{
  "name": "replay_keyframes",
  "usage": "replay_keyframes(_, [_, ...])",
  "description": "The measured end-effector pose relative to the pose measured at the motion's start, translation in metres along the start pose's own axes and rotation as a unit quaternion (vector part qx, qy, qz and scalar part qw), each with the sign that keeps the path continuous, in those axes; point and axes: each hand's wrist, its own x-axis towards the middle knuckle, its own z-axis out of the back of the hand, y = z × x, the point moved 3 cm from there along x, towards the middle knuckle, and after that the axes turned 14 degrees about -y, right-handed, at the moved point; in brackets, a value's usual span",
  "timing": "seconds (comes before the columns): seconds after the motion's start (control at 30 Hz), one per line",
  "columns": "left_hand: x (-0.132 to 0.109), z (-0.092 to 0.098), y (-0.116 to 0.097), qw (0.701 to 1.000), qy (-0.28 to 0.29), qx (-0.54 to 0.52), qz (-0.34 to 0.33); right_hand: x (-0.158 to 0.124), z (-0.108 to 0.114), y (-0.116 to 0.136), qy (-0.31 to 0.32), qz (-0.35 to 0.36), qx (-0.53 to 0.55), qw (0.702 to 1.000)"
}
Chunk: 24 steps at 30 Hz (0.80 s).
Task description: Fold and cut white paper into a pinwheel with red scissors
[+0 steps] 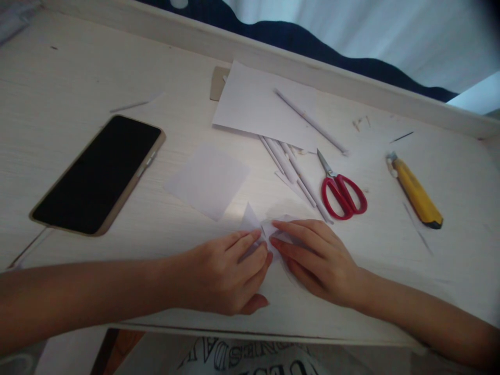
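Note:
A small piece of folded white paper lies near the table's front edge, with a pointed flap rising toward the far side. My left hand presses its curled fingertips on the left part of the paper, thumb apart below. From the right, my right hand holds the other side down, its fingers covering much of it. The fingertips of both hands nearly meet at the middle fold. Just beyond them, a flat square paper sheet rests on the table. Red-handled scissors lie past my right hand, blades slightly apart.
A phone with a cable lies at left. Several rolled paper sticks stick out from under a larger white sheet, with another paper stick on top. At right is a yellow utility knife. A raised ledge borders the back.

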Motion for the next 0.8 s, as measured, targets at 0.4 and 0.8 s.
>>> replay_keyframes(0.4, [-0.0026,0.0014,0.0028,0.999,-0.004,0.035,0.025,0.0011,-0.0009,0.0002,0.009,0.004,-0.005,1.000])
replay_keyframes(0.8, [0.0002,0.0010,0.0064,0.996,-0.037,0.005,0.079,-0.0004,-0.0011,-0.0001,0.004,0.004,-0.009,1.000])
